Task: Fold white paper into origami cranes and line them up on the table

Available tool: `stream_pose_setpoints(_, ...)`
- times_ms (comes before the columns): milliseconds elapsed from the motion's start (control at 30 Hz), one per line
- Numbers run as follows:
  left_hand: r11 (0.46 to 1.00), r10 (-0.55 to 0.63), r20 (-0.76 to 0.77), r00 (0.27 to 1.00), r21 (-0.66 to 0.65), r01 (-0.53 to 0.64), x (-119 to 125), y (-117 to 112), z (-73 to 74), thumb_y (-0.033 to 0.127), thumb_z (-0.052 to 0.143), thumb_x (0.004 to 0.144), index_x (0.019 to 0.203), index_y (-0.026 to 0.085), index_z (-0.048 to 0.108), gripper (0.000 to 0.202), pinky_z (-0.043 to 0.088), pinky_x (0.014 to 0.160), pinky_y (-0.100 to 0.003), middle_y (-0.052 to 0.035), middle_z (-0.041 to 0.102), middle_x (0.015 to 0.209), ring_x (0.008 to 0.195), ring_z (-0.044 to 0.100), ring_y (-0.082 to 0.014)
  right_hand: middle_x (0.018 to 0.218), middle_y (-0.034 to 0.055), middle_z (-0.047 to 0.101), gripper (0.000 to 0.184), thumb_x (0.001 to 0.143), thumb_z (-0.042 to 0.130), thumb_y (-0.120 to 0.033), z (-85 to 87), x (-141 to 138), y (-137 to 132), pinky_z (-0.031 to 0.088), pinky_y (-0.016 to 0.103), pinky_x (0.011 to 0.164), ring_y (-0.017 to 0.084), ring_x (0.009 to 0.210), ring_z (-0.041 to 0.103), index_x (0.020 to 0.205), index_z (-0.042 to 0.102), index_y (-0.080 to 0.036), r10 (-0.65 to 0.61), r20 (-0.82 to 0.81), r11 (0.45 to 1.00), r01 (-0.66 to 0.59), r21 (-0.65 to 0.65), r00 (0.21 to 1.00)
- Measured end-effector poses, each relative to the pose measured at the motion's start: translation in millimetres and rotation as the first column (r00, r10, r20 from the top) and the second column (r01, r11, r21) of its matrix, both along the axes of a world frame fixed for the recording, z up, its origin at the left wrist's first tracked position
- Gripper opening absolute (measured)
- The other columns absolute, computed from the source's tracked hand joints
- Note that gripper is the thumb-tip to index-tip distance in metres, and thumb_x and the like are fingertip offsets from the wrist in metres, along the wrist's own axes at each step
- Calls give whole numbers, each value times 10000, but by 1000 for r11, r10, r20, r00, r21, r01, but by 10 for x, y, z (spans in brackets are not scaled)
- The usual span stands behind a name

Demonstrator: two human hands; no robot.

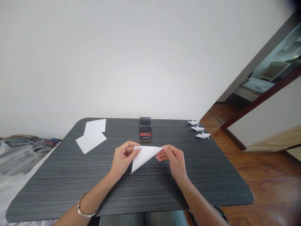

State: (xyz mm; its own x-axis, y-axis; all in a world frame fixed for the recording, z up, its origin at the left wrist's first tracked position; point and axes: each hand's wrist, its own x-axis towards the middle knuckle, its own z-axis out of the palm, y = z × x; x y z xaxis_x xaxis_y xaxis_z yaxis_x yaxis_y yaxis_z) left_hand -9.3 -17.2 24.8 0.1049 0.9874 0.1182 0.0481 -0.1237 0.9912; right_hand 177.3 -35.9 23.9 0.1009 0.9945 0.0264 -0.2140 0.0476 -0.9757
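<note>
Left hand (123, 157) and right hand (174, 158) both pinch a white folded-paper triangle (145, 153), just nearside of the black rectangular phone (145, 134); small white paper cranes (198, 128) right of phone.

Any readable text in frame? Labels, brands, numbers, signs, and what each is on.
None readable.
Phone: upper screen pixelated; marks on and below the red band too small to read.
Folded white paper, loose sheets, folded paper birds: no writing visible on the sides showing.
</note>
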Motion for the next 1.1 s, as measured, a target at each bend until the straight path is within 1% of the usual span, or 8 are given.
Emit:
stream_pose_setpoints(133, 1000, 15, 10, 1000, -3, -15, -7, -4, 12, 276, 635, 708, 808, 134, 602, 176, 292, 456, -160, 57, 473, 500, 468, 384, -63, 605, 50, 682, 310, 814, 523, -399, -15, 8, -3, 504, 200, 442, 133, 501, 635, 685, 629, -137, -24, -38, 999, 25, 34, 999)
stream_pose_setpoints(233, 1000, 20, 7, 1000, -2, -20, -10, -9, 17, 268, 635, 708, 807, 134, 606, 169, 294, 455, -159, 54, 475, 498, 470, 389, -64, 605, 43, 678, 297, 808, 535, -396, -14, 8, -4, 505, 198, 445, 128, 500, 631, 683, 625, -142, -27, -42, 999, 29, 42, 999)
stream_pose_setpoints(433, 1000, 5, -39, 999, 24, -4, -13, -17, -2, 250, 630, 715, 815, 135, 616, 153, 315, 467, -162, 44, 500, 506, 480, 409, -68, 532, 7, 644, 214, 731, 646, -337, 5, -5, 3, 500, 180, 453, 108, 486, 606, 634, 614, -148, -36, 50, 999, 35, 27, 998)
stream_pose_setpoints(600, 1000, 6, -33, 999, 31, -5, -11, -8, -21, 247, 627, 718, 813, 138, 612, 145, 311, 465, -161, 46, 508, 515, 477, 405, -63, 537, 20, 650, 255, 748, 621, -357, 12, -11, 7, 504, 189, 450, 109, 471, 604, 610, 616, -141, -36, 84, 999, 35, 9, 996)
stream_pose_setpoints(767, 1000, 6, -12, 1000, 8, -6, 2, -11, 4, 248, 635, 709, 796, 133, 610, 146, 308, 458, -159, 55, 489, 498, 464, 397, -58, 537, 30, 656, 283, 755, 610, -372, 9, -13, 1, 504, 188, 442, 112, 462, 610, 601, 612, -135, -39, 84, 999, 39, -2, 996)
stream_pose_setpoints(1000, 999, 43, -1, 999, 1, -43, -18, -10, 48, 276, 638, 700, 784, 129, 598, 174, 290, 433, -154, 60, 473, 491, 445, 384, -53, 545, 20, 655, 274, 764, 596, -391, -10, 41, 37, 489, 180, 406, 102, 431, 594, 659, 606, -138, -151, -10, 988, 151, 12, 989)
stream_pose_setpoints(1033, 999, 42, 0, 999, 1, -42, -19, -10, 48, 281, 637, 701, 785, 129, 597, 178, 291, 434, -154, 61, 470, 491, 445, 384, -53, 556, 21, 656, 285, 769, 586, -402, -13, 39, 40, 489, 181, 406, 102, 436, 594, 662, 603, -139, -138, -20, 990, 139, 15, 990)
stream_pose_setpoints(1100, 1000, 31, -7, 999, 3, -31, -16, -13, 40, 285, 634, 704, 788, 129, 595, 181, 295, 439, -157, 60, 467, 493, 449, 386, -56, 584, 25, 656, 307, 767, 573, -432, -17, 20, 40, 490, 185, 409, 109, 463, 603, 676, 602, -140, -63, -25, 998, 63, 3, 998)
